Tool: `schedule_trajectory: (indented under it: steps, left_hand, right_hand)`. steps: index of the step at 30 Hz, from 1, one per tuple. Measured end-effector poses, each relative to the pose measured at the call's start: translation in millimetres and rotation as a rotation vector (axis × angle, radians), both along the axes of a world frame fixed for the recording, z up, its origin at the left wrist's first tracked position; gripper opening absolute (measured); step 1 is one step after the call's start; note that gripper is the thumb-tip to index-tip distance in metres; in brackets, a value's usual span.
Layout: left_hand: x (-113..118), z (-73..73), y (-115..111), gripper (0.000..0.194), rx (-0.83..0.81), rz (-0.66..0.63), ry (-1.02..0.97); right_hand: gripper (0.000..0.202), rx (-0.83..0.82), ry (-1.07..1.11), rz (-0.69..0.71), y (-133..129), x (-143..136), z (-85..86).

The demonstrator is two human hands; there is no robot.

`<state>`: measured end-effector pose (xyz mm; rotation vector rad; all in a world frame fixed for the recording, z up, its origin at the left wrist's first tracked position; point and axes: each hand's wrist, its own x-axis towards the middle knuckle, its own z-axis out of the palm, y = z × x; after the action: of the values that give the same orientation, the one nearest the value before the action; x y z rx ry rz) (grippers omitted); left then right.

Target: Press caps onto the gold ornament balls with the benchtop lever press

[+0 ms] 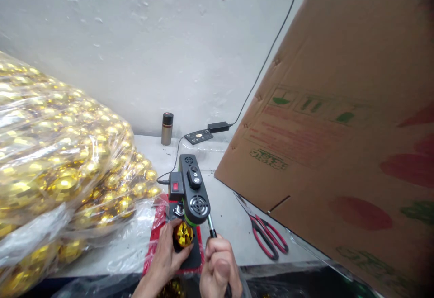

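At lower centre of the frame, the left hand [167,257] steadies a gold ball [183,234] on the base of the small press [191,189], its grip closed around the ball. The right hand [219,268] is clamped on the press lever [211,226]. The ball should probably sit squarely under the head, fingers clear of it, and the lever be pulled smoothly. Red scissors [267,237] lie to the right on the table [224,207].

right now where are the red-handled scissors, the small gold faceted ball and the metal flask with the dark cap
red-handled scissors [267,237], head view, on the crossed red handles
small gold faceted ball [183,234], head view, on its front face
metal flask with the dark cap [166,131], head view, on its steel body
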<state>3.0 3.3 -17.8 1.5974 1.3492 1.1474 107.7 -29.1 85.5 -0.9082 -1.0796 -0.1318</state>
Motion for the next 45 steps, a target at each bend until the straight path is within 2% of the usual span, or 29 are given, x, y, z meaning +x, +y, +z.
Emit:
schedule_trajectory:
  steps: [7,17,19,22,25,27,29,31,33,34,37,39,41,43,45]
  left_hand:
    - [0.9,-6.5,1.7,0.050,0.028,0.019,0.004]
    - [0.9,-14.0,1.7,0.049,0.098,0.003,0.018]
    - [1.0,-13.5,2.5,0.049,0.115,0.006,0.021]
    - [1.1,-8.2,5.9,0.048,0.119,0.004,0.038]
    - [-0.4,-6.8,5.1,0.046,0.117,-0.002,0.075]
    - [-4.7,-14.9,-2.5,0.046,0.144,-0.005,0.115]
    - [-13.7,-29.7,-15.1,0.050,0.219,-0.013,0.167]
    - [-27.8,-43.7,-26.0,0.065,0.321,-0.018,0.226]
    - [-45.1,-47.0,-26.3,0.080,0.393,0.015,0.280]
    - [-53.9,-42.8,-20.4,0.079,0.404,0.052,0.298]
    - [-74.1,-11.9,21.2,0.046,0.312,0.186,0.298]
    - [-78.1,12.3,58.3,0.043,0.237,0.222,0.252]
    - [-74.6,29.9,90.4,0.038,0.185,0.217,0.227]
    - [-67.5,39.3,110.8,0.034,0.116,0.201,0.190]
    - [-61.9,43.3,118.5,0.033,0.032,0.184,0.128]
  right_hand:
    - [0.046,0.005,-0.019,0.013,2.3,2.7,-3.6]
    - [0.039,-0.010,-0.173,0.039,-0.9,11.0,-37.0]
    - [0.039,-0.003,-0.231,0.062,-1.2,16.0,-38.3]
    - [0.039,-0.040,-0.280,0.094,-5.5,22.1,-20.9]
    - [0.036,-0.126,-0.207,0.103,-10.4,23.2,18.9]
    - [0.031,-0.202,-0.154,0.130,-10.8,22.2,47.1]
    - [0.030,-0.215,-0.146,0.169,-9.3,21.1,65.5]
    - [0.032,-0.174,-0.140,0.189,-7.4,19.9,69.4]
    - [0.033,-0.145,-0.129,0.185,-6.4,18.8,61.7]
    - [0.033,-0.142,-0.122,0.181,-6.4,18.3,55.9]
    - [0.033,-0.140,-0.110,0.179,-7.0,17.0,41.0]
    - [0.033,-0.146,-0.104,0.184,-7.0,16.3,36.9]
    - [0.033,-0.144,-0.101,0.183,-6.6,15.8,36.0]
    - [0.033,-0.134,-0.105,0.185,-6.3,15.8,36.1]
    - [0.032,-0.129,-0.116,0.185,-6.4,16.6,35.7]
